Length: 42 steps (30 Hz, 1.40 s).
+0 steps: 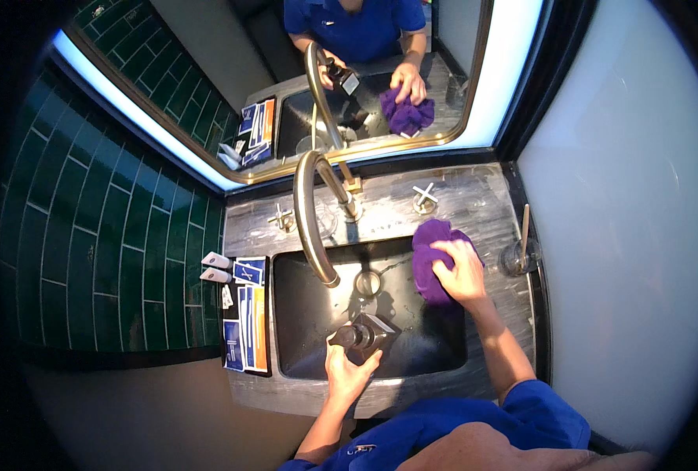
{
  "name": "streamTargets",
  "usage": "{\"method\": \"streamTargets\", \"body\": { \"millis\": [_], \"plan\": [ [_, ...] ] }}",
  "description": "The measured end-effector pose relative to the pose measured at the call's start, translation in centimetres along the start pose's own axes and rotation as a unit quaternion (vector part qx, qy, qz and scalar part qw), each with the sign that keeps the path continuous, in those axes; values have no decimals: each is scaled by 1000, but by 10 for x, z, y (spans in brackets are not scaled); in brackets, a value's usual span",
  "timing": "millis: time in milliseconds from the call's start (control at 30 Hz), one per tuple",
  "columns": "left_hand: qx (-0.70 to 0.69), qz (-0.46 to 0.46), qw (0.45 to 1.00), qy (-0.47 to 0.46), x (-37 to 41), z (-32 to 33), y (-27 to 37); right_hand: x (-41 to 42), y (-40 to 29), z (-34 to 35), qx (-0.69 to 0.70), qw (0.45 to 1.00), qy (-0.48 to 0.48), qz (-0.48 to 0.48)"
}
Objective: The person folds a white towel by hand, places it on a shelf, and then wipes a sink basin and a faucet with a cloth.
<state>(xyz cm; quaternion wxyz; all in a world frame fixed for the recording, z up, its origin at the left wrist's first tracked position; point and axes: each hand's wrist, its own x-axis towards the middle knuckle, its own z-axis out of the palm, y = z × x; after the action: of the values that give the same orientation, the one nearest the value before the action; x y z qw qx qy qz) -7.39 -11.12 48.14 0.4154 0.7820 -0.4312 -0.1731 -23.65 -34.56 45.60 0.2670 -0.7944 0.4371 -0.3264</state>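
My left hand [349, 377] grips a dark pump bottle [378, 335] over the near part of the black sink basin [302, 353]. The bottle is tilted, its black pump head towards me. On the right rim of the sink, my right hand [460, 274] holds a bunched purple cloth [428, 265], which lies partly on the stone counter [502, 318] and partly over the basin. A brass gooseneck faucet [307, 218] arches above the sink, its spout near the round drain [367, 284].
Cross-shaped tap handles [425, 197] flank the faucet. A black tray [268, 329] with packets and two white tubes [216, 268] sits left of the basin. A glass holder [516, 259] with a stick stands at the right wall. A brass-framed mirror [372, 106] rises behind.
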Motion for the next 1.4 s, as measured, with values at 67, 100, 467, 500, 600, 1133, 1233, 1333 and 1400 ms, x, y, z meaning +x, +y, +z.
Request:
{"method": "streamTargets", "body": {
  "millis": [67, 100, 467, 500, 600, 1133, 1233, 1333, 1400],
  "plan": [
    [8, -6, 1000, 1, -4, -4, -5, 26, -32, 12, 50, 998, 12, -24],
    [4, -2, 1000, 4, -5, -5, -7, 43, -42, 22, 29, 994, 50, -95],
    [-12, -14, 999, -26, -7, -4, 2, 90, -12, 133, -267, 949, 9, -166],
    [-3, -7, 1000, -29, -7, -5, 3, 70, -14, 120, -247, 951, -2, -187],
    [-3, 7, 999, -31, -3, -6, 1, 25, -3, 62, -143, 985, -81, -58],
    [-3, -34, 998, -53, -13, -7, -11, 165, 69, 29, -104, 990, 54, 79],
    [17, 5, 999, -49, -5, -6, -9, 176, 56, 18, -155, 984, -90, 16],
    [-39, -47, 996, -68, -4, -2, -1, 206, 85, 16, 5, 969, -245, 35],
    [-30, 7, 998, -61, -2, 1, -1, 195, 71, 18, -99, 968, -217, 73]
  ]
}}
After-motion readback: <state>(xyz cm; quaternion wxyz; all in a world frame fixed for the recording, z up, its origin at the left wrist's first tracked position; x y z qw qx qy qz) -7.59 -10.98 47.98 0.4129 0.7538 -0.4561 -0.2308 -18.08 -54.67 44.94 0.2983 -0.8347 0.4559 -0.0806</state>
